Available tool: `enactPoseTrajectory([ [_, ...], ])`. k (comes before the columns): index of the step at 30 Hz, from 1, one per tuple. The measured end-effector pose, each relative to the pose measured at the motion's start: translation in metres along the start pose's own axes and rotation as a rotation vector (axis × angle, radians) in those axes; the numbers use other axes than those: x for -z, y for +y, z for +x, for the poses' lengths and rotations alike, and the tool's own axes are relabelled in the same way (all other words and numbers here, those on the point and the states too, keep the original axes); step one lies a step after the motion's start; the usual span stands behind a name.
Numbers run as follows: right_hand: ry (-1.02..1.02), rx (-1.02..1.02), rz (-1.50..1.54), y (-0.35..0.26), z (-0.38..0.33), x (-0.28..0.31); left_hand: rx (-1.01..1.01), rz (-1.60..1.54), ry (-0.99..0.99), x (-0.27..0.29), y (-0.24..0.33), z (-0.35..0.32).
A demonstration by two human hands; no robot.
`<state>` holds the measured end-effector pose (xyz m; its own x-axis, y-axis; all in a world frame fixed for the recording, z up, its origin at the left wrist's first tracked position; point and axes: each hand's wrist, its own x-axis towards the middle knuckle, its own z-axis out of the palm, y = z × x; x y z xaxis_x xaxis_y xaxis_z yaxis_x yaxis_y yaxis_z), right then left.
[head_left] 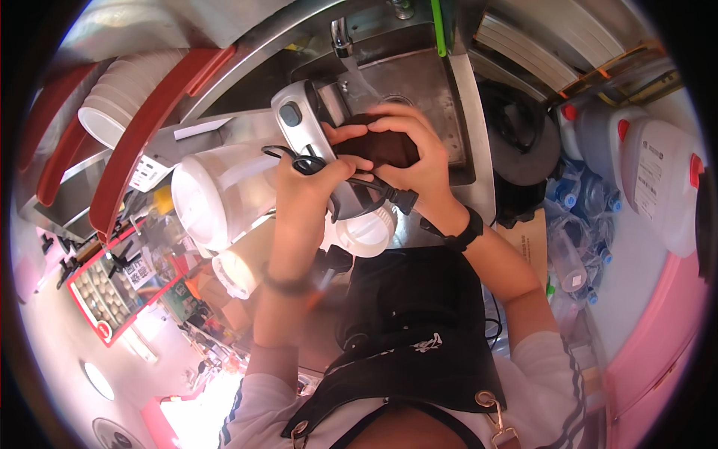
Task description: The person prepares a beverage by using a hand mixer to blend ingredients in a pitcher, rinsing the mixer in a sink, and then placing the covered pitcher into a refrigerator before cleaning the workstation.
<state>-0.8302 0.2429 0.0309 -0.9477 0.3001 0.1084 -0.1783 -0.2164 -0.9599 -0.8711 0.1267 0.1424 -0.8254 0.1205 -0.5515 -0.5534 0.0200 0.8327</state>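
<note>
A small silver appliance (298, 133) with a dark oval button is held over the near left corner of the sink. My left hand (308, 183) is closed around its near end. A looped black cord (305, 162) lies across that hand, and its plug end (402, 197) hangs between my wrists. In my right hand (424, 148) is a dark brown piece (390, 147), with curled fingers over its far side and the thumb on its near side. Whether this piece is a cloth or part of the appliance, I cannot tell. Fingers of both hands hide where the two meet.
A metal tap (341, 37) stands over the steel sink (453, 90). Left of my hands lie a large clear container (200, 198) and a white lidded tub (364, 232). A black lidded pot (520, 138) and red-capped jugs (658, 179) are at the right; stacked white bowls (112, 112) at the left.
</note>
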Motion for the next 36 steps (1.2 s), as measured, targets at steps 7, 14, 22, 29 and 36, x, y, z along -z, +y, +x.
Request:
enactPoseTrajectory([
  [7, -0.184, 0.069, -0.003, 0.017, 0.027, 0.004, -0.122, 0.225, 0.094, -0.001, 0.005, -0.01],
  [14, -0.679, 0.06, 0.262, -0.004, 0.051, 0.017, -0.072, 0.124, 0.053, 0.009, 0.011, -0.015],
  [22, -0.183, 0.163, 0.044, -0.003, 0.046, -0.008, -0.049, 0.267, 0.24, -0.005, -0.003, -0.01],
  [29, -0.536, -0.243, 0.354, 0.016, 0.039, 0.001, -0.024, 0.209, 0.279, 0.006, -0.007, -0.003],
  [36, -0.555, -0.533, 0.455, 0.026, -0.015, 0.005, -0.065, 0.165, 0.213, 0.027, 0.0, 0.001],
])
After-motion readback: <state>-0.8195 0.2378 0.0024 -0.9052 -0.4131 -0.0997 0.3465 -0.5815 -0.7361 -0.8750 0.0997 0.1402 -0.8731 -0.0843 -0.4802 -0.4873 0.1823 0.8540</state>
